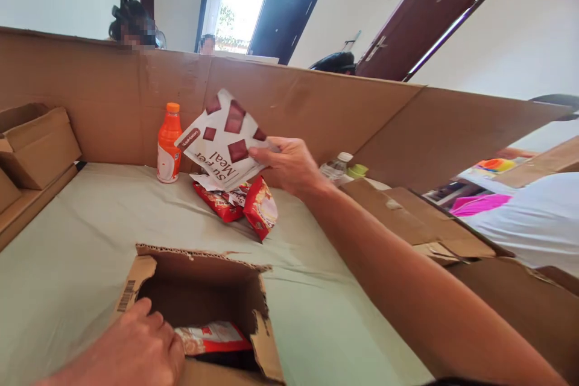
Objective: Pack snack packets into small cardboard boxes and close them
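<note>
My right hand (289,163) pinches the corner of a white sachet (221,139) with brown squares and the words "Super Meal". It is held up above several red snack packets (260,208) that lie in a small pile on the cloth. Close to me stands an open cardboard box (203,262) with a torn rim. Inside it rests a red and white packet (215,338). My left hand (145,338) is closed over the box's near left edge, fingers curled over the rim.
An orange bottle (169,145) stands by the cardboard wall (289,96) at the back. Smaller cardboard boxes (40,145) sit at the left. On the right are a clear bottle (337,167) and cardboard flaps (407,217). Other people are partly visible beyond the wall.
</note>
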The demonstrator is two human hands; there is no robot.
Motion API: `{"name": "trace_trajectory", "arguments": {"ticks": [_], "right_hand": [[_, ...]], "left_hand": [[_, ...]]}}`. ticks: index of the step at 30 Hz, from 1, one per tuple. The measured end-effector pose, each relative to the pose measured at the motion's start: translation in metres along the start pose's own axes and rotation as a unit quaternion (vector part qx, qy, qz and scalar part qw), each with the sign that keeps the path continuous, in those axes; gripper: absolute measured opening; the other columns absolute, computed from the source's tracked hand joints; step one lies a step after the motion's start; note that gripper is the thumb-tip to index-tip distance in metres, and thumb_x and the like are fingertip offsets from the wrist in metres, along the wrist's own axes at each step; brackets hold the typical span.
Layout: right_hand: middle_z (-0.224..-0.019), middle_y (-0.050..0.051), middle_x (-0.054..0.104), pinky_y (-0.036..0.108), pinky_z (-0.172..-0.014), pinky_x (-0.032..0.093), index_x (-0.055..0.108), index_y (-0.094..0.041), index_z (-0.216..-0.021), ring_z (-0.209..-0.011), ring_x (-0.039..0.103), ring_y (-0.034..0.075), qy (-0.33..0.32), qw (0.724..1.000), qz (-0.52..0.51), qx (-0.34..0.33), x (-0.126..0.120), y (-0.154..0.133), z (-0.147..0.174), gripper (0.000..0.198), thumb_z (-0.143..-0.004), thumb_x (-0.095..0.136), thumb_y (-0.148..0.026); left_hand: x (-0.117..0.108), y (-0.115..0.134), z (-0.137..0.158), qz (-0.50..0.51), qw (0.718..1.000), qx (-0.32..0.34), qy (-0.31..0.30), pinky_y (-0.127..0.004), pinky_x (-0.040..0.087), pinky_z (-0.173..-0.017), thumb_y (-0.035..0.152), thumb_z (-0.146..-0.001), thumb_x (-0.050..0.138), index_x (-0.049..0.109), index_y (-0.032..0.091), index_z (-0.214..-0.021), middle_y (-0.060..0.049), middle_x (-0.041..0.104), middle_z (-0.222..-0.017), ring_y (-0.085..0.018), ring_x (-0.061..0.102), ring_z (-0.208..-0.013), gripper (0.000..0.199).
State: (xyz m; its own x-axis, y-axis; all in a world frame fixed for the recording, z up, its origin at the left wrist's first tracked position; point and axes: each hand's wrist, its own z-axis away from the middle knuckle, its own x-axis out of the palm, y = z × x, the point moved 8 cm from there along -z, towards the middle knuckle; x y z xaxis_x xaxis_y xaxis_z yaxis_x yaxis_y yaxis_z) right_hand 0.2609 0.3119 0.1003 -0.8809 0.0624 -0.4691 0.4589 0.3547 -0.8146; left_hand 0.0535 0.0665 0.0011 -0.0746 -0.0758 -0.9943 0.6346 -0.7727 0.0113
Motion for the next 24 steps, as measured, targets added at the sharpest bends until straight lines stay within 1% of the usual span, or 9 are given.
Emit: {"name": "trace_trajectory", "arguments": {"ticks": [5,8,11,13,16,18,20,22,24], "right_hand": [[-0.086,0.001,0.078,0.042,-0.078,0.063,0.075,-0.028,-0.084,-0.080,0.075,0.023,-0.052,0.991,-0.116,-0.034,-0.023,-0.058,0.098,0.018,-0.081,0.080,-0.045],[-0.081,0.001,0.077,0.039,-0.067,0.060,0.078,-0.030,-0.082,-0.075,0.072,0.023,-0.074,0.994,-0.038,-0.075,-0.021,-0.082,0.143,0.016,-0.086,0.076,-0.046],[-0.079,0.002,0.076,0.036,-0.062,0.054,0.079,-0.031,-0.087,-0.070,0.070,0.022,-0.118,0.978,0.116,-0.129,-0.005,-0.100,0.173,0.024,-0.097,0.060,-0.043],[-0.075,0.004,0.075,0.034,-0.058,0.047,0.078,-0.028,-0.087,-0.064,0.067,0.021,-0.163,0.942,0.246,-0.158,0.013,-0.107,0.184,0.029,-0.099,0.052,-0.032],[-0.068,0.006,0.072,0.031,-0.051,0.033,0.073,-0.023,-0.080,-0.056,0.062,0.020,-0.246,0.855,0.434,-0.144,0.047,-0.103,0.188,0.019,-0.089,0.058,-0.017],[-0.070,0.008,0.073,0.030,-0.051,0.031,0.071,-0.021,-0.081,-0.059,0.065,0.020,-0.291,0.808,0.495,-0.135,0.070,-0.101,0.186,0.013,-0.085,0.062,-0.012],[-0.076,0.010,0.075,0.029,-0.055,0.035,0.071,-0.018,-0.086,-0.067,0.069,0.021,-0.310,0.791,0.509,-0.142,0.090,-0.103,0.181,0.011,-0.086,0.062,-0.012],[-0.079,0.012,0.076,0.029,-0.060,0.039,0.072,-0.017,-0.091,-0.073,0.071,0.023,-0.312,0.792,0.506,-0.138,0.104,-0.103,0.175,0.013,-0.089,0.060,-0.013],[-0.080,0.012,0.076,0.030,-0.063,0.042,0.073,-0.017,-0.096,-0.077,0.072,0.025,-0.328,0.797,0.496,-0.111,0.114,-0.095,0.174,0.020,-0.092,0.054,-0.013]], "left_hand": [[-0.013,0.005,0.002,0.003,1.000,-0.003,-0.023,-0.041,0.046,-0.081,0.009,-0.075,0.067,0.072,0.015,-0.093,-0.008,0.075,-0.083,-0.026,0.068,-0.074,0.020],[-0.010,0.006,0.004,-0.027,1.000,-0.012,-0.003,-0.044,0.045,-0.083,0.006,-0.077,0.062,0.071,0.015,-0.089,-0.008,0.073,-0.078,-0.026,0.066,-0.072,0.018],[-0.008,0.010,0.006,-0.070,0.997,-0.015,0.031,-0.049,0.044,-0.091,0.005,-0.080,0.059,0.071,0.014,-0.090,-0.010,0.073,-0.080,-0.029,0.067,-0.077,0.018],[-0.008,0.012,0.007,-0.098,0.994,-0.018,0.044,-0.054,0.042,-0.099,0.005,-0.082,0.057,0.071,0.014,-0.089,-0.010,0.073,-0.078,-0.029,0.068,-0.078,0.018],[-0.012,0.013,0.007,-0.121,0.991,-0.031,0.057,-0.059,0.038,-0.108,0.006,-0.084,0.054,0.072,0.016,-0.087,-0.009,0.073,-0.075,-0.028,0.068,-0.077,0.021],[-0.017,0.014,0.008,-0.125,0.989,-0.040,0.070,-0.060,0.040,-0.108,0.008,-0.085,0.053,0.072,0.016,-0.084,-0.008,0.071,-0.072,-0.028,0.067,-0.076,0.021],[-0.021,0.014,0.010,-0.130,0.986,-0.049,0.088,-0.060,0.044,-0.104,0.008,-0.086,0.051,0.072,0.017,-0.082,-0.009,0.069,-0.070,-0.028,0.065,-0.076,0.024],[-0.025,0.014,0.014,-0.140,0.982,-0.070,0.110,-0.062,0.045,-0.103,0.007,-0.087,0.049,0.073,0.017,-0.080,-0.010,0.068,-0.072,-0.030,0.064,-0.080,0.027],[-0.026,0.013,0.018,-0.149,0.976,-0.092,0.133,-0.066,0.040,-0.109,0.007,-0.087,0.048,0.074,0.016,-0.082,-0.012,0.068,-0.077,-0.031,0.064,-0.086,0.028]]}}
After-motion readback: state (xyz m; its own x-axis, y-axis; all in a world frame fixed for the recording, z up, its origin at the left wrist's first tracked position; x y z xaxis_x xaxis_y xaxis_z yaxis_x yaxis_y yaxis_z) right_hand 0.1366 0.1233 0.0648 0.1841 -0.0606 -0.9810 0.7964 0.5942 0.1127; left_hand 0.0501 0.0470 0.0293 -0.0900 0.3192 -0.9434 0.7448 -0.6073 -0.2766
